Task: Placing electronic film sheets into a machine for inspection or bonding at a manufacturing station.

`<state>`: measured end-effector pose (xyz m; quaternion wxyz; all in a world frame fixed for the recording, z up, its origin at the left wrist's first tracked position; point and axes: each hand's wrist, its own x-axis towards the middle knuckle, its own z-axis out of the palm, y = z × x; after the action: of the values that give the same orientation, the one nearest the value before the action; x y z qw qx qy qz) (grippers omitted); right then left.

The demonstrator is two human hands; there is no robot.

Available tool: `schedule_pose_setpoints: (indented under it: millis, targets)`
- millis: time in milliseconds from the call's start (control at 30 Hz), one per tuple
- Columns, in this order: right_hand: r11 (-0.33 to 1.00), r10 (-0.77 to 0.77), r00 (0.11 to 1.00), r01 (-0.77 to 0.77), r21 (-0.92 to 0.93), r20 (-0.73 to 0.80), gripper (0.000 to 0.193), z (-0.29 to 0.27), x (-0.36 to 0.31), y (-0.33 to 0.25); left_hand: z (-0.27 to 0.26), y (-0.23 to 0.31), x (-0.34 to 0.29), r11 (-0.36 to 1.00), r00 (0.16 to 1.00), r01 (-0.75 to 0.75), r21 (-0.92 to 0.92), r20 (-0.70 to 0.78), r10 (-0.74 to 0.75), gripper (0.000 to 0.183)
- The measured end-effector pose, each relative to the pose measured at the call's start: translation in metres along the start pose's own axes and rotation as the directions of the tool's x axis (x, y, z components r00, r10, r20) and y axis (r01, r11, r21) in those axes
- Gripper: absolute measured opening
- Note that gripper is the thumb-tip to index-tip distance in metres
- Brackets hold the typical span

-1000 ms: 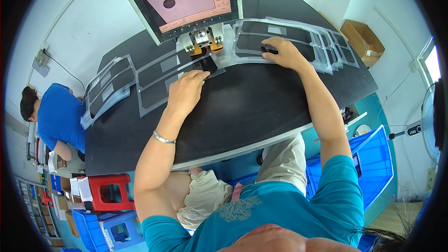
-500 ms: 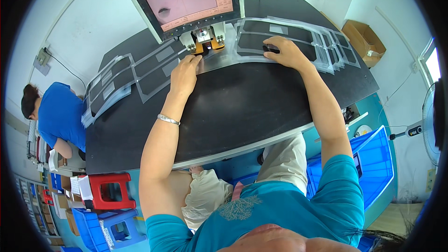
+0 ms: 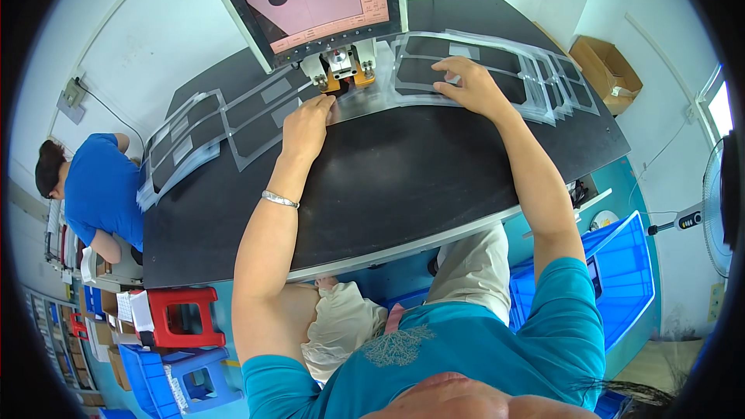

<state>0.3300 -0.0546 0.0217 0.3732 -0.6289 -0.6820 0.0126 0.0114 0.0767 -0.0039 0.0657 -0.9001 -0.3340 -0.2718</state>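
My left hand (image 3: 307,126) is at the front of a bench machine (image 3: 341,70), its fingers bent together at the edge of a dark panelled sheet (image 3: 256,128) with clear borders. That sheet runs from the left in under the machine's head; the fingertips' exact hold is partly hidden. Over a fanned stack of similar sheets (image 3: 419,70) on the right hovers my right hand (image 3: 477,91), open, thumb and forefinger apart with nothing between them. On the machine's monitor (image 3: 310,0) a dark round spot shows against pink.
More panelled sheets (image 3: 182,140) lie at the left of the black table (image 3: 388,178). A cardboard box (image 3: 605,70) stands beyond its right end, with a fan (image 3: 714,202) and blue bin (image 3: 625,271) nearer. At left are a co-worker in blue (image 3: 101,186) and a red stool (image 3: 182,318).
On the monitor the dark spot has moved up and shows as a full round. My right hand's fingers have shifted slightly; the left hand stays almost in place.
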Motion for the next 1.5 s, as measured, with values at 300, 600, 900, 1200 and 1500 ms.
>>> schedule_pose_setpoints:
  millis: [300,600,900,1200,1500]
  targets:
    - [0.547,0.376,0.793,-0.607,0.576,0.48,0.043,0.008,-0.002,-0.05,-0.057,0.078,-0.033,0.942,0.942,-0.29,-0.168,-0.223,0.251,0.024]
    - [0.771,0.457,0.857,-0.515,0.375,0.238,0.04,-0.03,-0.005,-0.026,-0.071,0.039,-0.022,0.953,0.948,-0.29,-0.084,-0.163,0.274,0.034]
    - [0.767,0.502,0.841,-0.541,0.345,0.205,0.043,-0.053,-0.004,-0.003,-0.057,-0.148,-0.06,0.824,0.933,0.341,0.453,-0.053,-0.357,0.053]
    - [0.792,0.489,0.853,-0.521,0.319,0.18,0.043,-0.05,-0.005,0.005,-0.056,-0.177,-0.064,0.764,0.801,0.565,0.311,0.013,-0.598,0.05]
    - [0.792,0.489,0.843,-0.537,0.29,0.224,0.042,-0.05,-0.005,0.006,-0.06,-0.167,-0.068,0.784,0.871,0.488,0.383,-0.153,-0.467,0.03]
